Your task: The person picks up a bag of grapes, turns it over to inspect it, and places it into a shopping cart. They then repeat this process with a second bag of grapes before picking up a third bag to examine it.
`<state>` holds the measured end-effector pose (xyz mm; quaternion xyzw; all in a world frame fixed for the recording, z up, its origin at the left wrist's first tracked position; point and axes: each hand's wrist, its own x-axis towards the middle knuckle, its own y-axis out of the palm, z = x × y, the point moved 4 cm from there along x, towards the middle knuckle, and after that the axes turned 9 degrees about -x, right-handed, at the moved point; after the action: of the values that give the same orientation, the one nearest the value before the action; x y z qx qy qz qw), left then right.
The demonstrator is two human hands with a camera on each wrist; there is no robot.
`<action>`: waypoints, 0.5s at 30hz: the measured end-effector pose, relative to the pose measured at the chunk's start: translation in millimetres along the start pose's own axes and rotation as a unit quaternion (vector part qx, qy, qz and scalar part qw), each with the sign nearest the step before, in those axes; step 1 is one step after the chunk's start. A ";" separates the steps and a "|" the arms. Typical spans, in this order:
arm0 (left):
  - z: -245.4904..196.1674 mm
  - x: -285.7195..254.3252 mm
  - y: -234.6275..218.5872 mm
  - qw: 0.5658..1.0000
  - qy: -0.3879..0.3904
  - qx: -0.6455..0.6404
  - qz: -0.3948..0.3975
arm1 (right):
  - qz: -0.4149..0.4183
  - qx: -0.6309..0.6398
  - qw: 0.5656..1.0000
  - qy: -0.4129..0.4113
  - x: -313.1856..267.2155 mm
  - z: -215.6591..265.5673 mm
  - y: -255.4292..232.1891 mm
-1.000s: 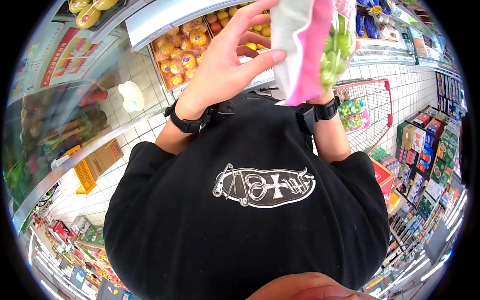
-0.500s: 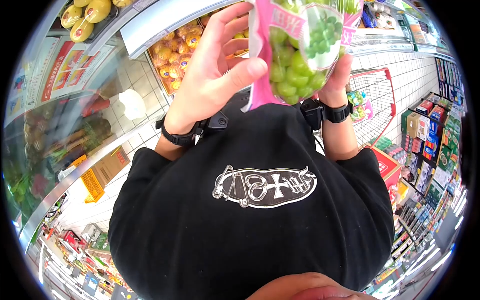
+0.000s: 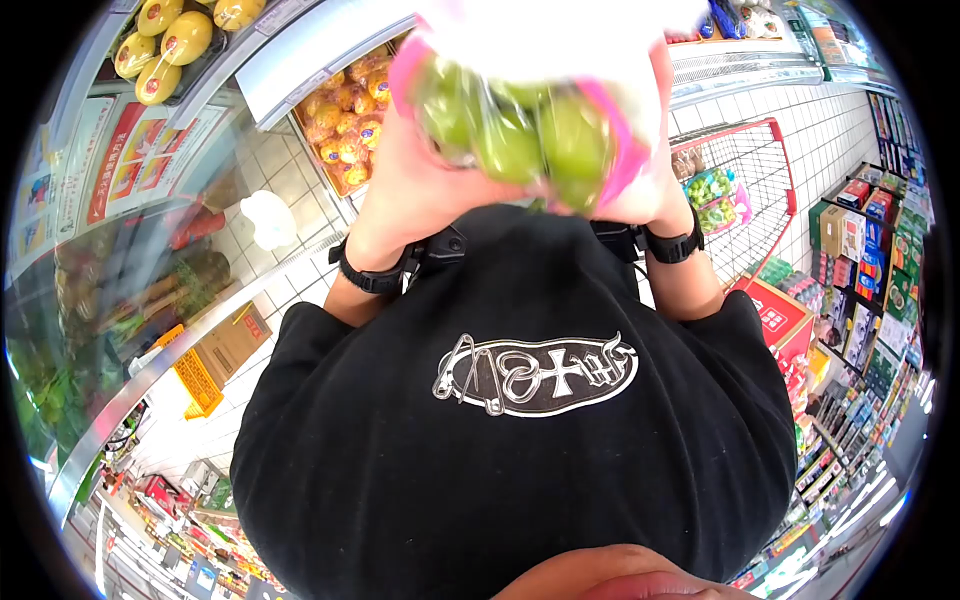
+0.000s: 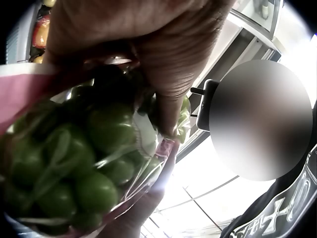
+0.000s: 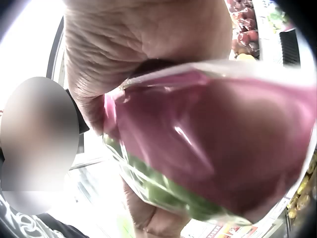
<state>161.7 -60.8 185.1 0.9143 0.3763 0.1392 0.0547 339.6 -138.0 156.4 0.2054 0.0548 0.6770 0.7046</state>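
A clear and pink plastic bag of green grapes point(image 3: 510, 140) is held up in front of the chest by both hands. My left hand point(image 3: 415, 185) grips its left side, with the thumb point(image 4: 171, 114) bent against the plastic in the left wrist view. On the opposite side my right hand point(image 3: 650, 185) holds the bag, its fingers mostly hidden behind it. In the head view one end of the bag, with several grapes showing, faces the camera, and its top is washed out white. The bag's pink side point(image 5: 163, 124) fills much of the right wrist view.
A red-rimmed shopping cart point(image 3: 785, 170) stands at the right, with more bagged green fruit point(image 3: 712, 187) inside. Ahead is a display of wrapped yellow fruit point(image 3: 345, 115). Yellow melons point(image 3: 187, 38) sit on a shelf at upper left, above a glass case. Stacked boxes point(image 3: 780, 315) stand behind at right.
The bag has turned from its side edge, through its printed front, to an end-on tilt with grapes toward the camera. My left hand has closed in against its left side.
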 end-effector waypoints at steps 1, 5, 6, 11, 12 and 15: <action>-1.2 -0.3 2.3 0.999 -0.022 -0.023 -0.019 | 0.068 -0.310 0.936 -0.156 -3.9 12.0 -0.6; 2.6 -8.1 5.5 0.997 -0.042 -0.052 -0.048 | 0.051 -0.280 0.947 -0.148 -15.4 10.3 -1.0; 3.6 -9.0 4.5 0.998 -0.029 -0.043 -0.045 | 0.055 -0.274 0.948 -0.151 -17.7 10.4 -2.4; 3.3 -2.7 4.6 0.997 0.047 -0.009 -0.055 | 0.066 -0.316 0.934 -0.155 -12.2 17.4 6.7; 4.7 -3.0 4.3 0.997 0.043 -0.019 -0.061 | 0.060 -0.306 0.936 -0.166 -8.3 18.9 12.4; 10.4 -4.7 3.5 0.994 0.017 -0.078 -0.081 | 0.046 -0.283 0.946 -0.151 4.1 30.7 28.1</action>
<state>163.9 -66.6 175.0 0.8713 0.4379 0.1792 0.1304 324.7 -140.6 195.3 0.0994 -0.2553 0.6575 0.7018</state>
